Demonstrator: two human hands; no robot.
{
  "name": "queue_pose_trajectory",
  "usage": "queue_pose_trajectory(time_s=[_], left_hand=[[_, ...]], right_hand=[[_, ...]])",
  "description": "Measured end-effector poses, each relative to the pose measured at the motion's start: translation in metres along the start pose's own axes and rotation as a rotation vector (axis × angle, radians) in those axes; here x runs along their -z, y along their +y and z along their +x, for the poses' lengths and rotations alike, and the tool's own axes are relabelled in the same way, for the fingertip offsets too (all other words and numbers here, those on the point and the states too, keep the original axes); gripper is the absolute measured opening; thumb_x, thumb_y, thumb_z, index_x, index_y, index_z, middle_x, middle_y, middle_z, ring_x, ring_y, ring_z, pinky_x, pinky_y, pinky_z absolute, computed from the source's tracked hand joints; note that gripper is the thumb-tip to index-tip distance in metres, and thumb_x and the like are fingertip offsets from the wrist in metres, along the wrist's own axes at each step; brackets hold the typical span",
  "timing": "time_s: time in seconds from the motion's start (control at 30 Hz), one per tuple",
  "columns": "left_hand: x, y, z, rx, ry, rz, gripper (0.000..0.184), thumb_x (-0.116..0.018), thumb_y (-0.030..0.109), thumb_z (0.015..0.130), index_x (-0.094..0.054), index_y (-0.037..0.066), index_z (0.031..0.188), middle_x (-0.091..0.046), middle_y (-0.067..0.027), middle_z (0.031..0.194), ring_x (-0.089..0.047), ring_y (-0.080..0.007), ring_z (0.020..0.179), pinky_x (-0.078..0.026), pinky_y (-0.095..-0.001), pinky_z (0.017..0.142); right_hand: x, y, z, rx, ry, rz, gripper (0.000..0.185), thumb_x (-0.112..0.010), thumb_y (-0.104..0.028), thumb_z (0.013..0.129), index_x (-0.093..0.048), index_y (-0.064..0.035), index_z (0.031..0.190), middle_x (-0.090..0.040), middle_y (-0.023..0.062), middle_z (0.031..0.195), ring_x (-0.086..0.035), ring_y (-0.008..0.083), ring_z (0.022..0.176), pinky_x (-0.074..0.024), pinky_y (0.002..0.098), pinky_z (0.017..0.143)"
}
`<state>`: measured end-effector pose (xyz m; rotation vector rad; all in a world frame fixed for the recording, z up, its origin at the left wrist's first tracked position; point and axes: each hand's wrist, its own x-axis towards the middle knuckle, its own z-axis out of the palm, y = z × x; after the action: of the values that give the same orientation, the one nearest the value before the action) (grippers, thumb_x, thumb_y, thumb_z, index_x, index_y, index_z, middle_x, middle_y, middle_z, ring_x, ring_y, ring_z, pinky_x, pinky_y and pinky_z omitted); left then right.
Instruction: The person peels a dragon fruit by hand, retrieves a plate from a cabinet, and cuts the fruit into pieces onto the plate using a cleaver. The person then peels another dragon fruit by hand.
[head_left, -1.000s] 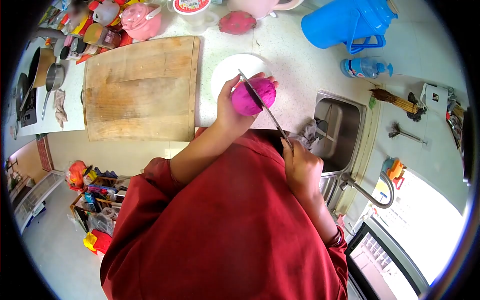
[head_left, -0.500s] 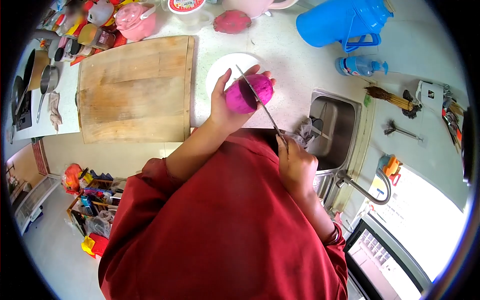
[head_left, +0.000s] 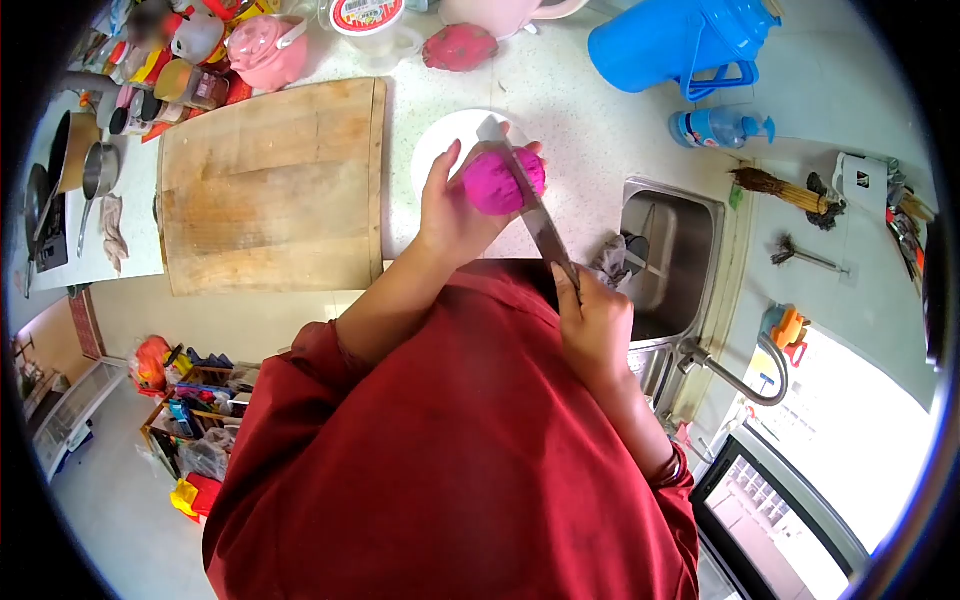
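A peeled magenta dragon fruit (head_left: 490, 186) rests in my left hand (head_left: 448, 218), whose palm is beneath it and whose thumb stands up at its left side. My right hand (head_left: 596, 325) is wrapped around the handle of a knife (head_left: 545, 232). The blade slants up and left across the fruit's right side, its broad face showing. How deep the edge goes into the flesh, I cannot tell. Under and behind the fruit lies a white plate (head_left: 432, 145) on the counter. An unpeeled dragon fruit (head_left: 459, 47) sits farther back.
A wooden cutting board (head_left: 270, 185) lies to the left. On the right are a steel sink (head_left: 665, 260), a blue thermos jug (head_left: 680, 45) and a pump bottle (head_left: 712, 130). A pink pot (head_left: 268, 52) and a lidded plastic cup (head_left: 368, 30) stand at the back.
The knife blade has turned so that its flat face shows more, and it lies farther right on the fruit. The fruit has tipped in my left hand. My right hand has barely moved.
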<state>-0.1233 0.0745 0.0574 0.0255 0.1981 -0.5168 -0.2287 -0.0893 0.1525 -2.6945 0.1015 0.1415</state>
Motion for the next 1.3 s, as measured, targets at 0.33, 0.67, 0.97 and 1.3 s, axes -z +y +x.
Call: queue_pose_trajectory(time_s=[0.33, 0.67, 0.97, 1.3], left_hand=[[0.041, 0.016, 0.004, -0.068, -0.172, 0.323, 0.082, -0.077, 0.028, 0.088, -0.031, 0.011, 0.153, -0.047, -0.0098, 0.146, -0.045, -0.0271, 0.138, -0.032, -0.0456, 0.119], [0.018, 0.002, 0.009, -0.044, 0.025, -0.026, 0.075, -0.050, 0.062, 0.097, -0.040, 0.008, 0.148, -0.047, -0.0261, 0.146, -0.042, -0.0451, 0.139, -0.033, -0.0561, 0.117], [0.061, 0.002, 0.017, -0.109, 0.246, -0.174, 0.048, -0.048, 0.042, 0.102, -0.054, 0.002, 0.128, -0.055, -0.0244, 0.134, -0.051, -0.0430, 0.128, -0.042, -0.0553, 0.110], [0.055, 0.003, 0.013, -0.068, 0.195, -0.328, 0.048, -0.056, 0.034, 0.099, -0.053, -0.006, 0.126, -0.054, -0.0273, 0.133, -0.048, -0.0437, 0.130, -0.038, -0.0548, 0.114]], right_hand=[[0.012, -0.013, 0.005, -0.120, -0.064, 0.270, 0.031, -0.065, -0.026, 0.098, -0.064, 0.0001, 0.081, -0.057, 0.0249, 0.064, -0.059, 0.0429, 0.059, -0.0451, 0.0456, 0.054], [0.001, -0.013, 0.004, 0.007, 0.020, 0.105, 0.019, -0.064, -0.023, 0.097, -0.069, -0.0060, 0.093, -0.064, 0.0202, 0.072, -0.063, 0.0389, 0.060, -0.0487, 0.0458, 0.054], [0.006, -0.014, 0.000, 0.096, 0.126, 0.129, 0.015, -0.067, -0.017, 0.095, -0.071, -0.0061, 0.103, -0.067, 0.0171, 0.073, -0.067, 0.0328, 0.059, -0.0512, 0.0405, 0.052], [0.007, -0.008, -0.007, 0.005, 0.043, 0.090, 0.015, -0.067, -0.016, 0.095, -0.071, -0.0066, 0.106, -0.067, 0.0171, 0.072, -0.067, 0.0332, 0.060, -0.0516, 0.0402, 0.053]])
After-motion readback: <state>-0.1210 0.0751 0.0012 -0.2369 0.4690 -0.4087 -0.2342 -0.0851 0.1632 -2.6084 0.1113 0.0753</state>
